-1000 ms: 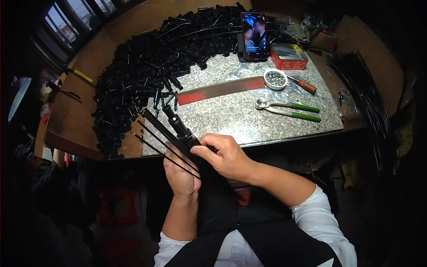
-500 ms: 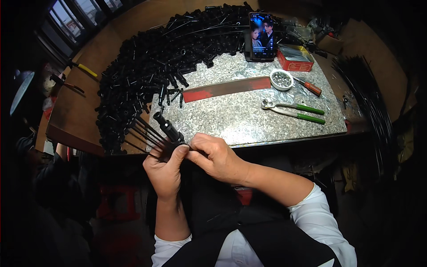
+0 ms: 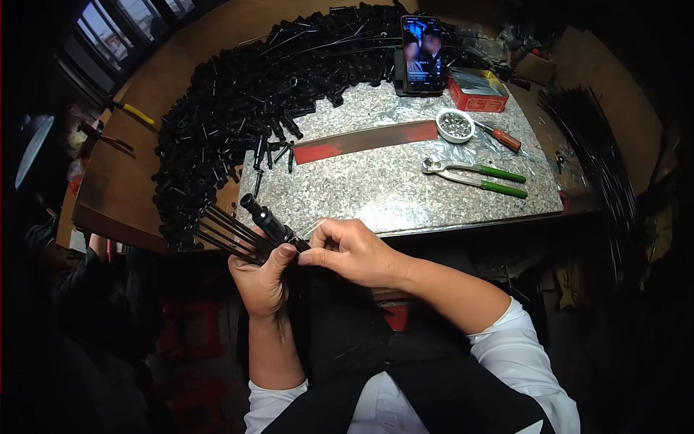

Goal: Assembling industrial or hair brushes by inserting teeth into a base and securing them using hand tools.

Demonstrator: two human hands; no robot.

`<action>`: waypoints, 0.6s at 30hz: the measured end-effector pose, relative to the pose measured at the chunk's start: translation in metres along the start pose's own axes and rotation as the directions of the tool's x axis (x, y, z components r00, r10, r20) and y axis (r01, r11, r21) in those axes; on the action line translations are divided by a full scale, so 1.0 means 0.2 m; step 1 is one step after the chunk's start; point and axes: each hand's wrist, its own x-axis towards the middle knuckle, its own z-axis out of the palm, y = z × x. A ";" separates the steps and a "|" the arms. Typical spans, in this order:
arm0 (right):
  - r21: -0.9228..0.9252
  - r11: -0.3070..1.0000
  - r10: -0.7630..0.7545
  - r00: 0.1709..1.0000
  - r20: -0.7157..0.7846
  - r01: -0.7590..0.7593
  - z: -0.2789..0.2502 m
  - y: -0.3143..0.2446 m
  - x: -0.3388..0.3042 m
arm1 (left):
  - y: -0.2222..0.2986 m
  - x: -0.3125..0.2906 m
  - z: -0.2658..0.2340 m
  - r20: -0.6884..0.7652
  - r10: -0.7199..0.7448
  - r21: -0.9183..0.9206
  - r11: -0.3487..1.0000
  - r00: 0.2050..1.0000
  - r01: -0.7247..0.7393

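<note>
Since a second ago, the left hand (image 3: 258, 284) has brought its thumb round to the slim straight black rods (image 3: 237, 230), which suggests a steadier hold; that grip is closed on them, a glossy black stepped tube (image 3: 269, 223) just beside pointing to 11 o'clock, while the right hand (image 3: 356, 253) meets its lower end, though whether it pinches is hidden. Small black tubular parts (image 3: 217, 108) crowd the speckled grey stone surface (image 3: 354, 184) at 11 o'clock; green-handled metal pliers (image 3: 502, 173) lie clear at 2 o'clock.

Two hands (image 3: 356, 253), one phone (image 3: 423, 59), one white bowl (image 3: 456, 139), one red box (image 3: 480, 103), one screwdriver (image 3: 507, 140), one green-handled pincers (image 3: 500, 173).
</note>
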 end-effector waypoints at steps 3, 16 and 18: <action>0.168 0.954 0.223 0.962 0.157 -0.249 -0.04 -0.01 0.02 | 0.00 0.00 -0.01 -0.004 -0.007 -0.024 1.000 1.000 0.007; 0.206 0.967 0.174 0.977 -0.124 -0.147 0.01 0.04 0.01 | -0.04 0.02 0.06 0.033 -0.164 -0.147 0.975 0.986 0.167; 0.130 0.984 0.140 0.980 -0.144 -0.122 0.04 0.04 0.03 | -0.10 -0.03 0.10 0.011 0.043 -0.024 0.999 0.999 -0.042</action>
